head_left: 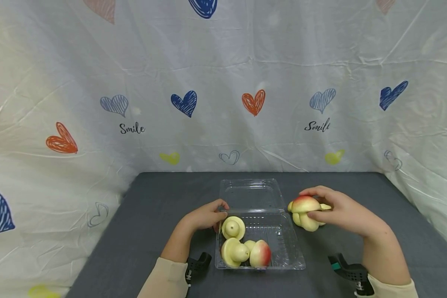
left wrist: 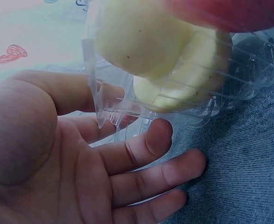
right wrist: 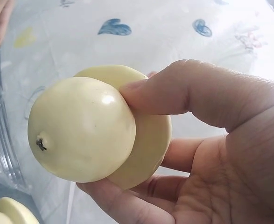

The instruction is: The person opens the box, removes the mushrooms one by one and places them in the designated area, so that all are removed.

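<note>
My left hand (head_left: 207,214) is at the left side of a clear plastic clamshell box (head_left: 283,248), its thumb and forefinger pinching the wall near the hinge; the other fingers extend below in the left wrist view. Inside the box lie several toy mushrooms, two with pale stems up (head_left: 232,228) and one showing a red-and-yellow cap (head_left: 261,253). To the right of the box, my right hand (head_left: 342,211) grips another toy mushroom (right wrist: 80,130) between thumb and fingers. Its stem faces the camera in the right wrist view; its reddish cap top shows in the head view.
The box lid (head_left: 251,194) lies open toward the back. More pale mushrooms (head_left: 325,206) sit beside and under the right hand, partly hidden. A dark grey cloth (head_left: 164,198) covers the table, and a white curtain (head_left: 208,136) printed with hearts hangs behind it.
</note>
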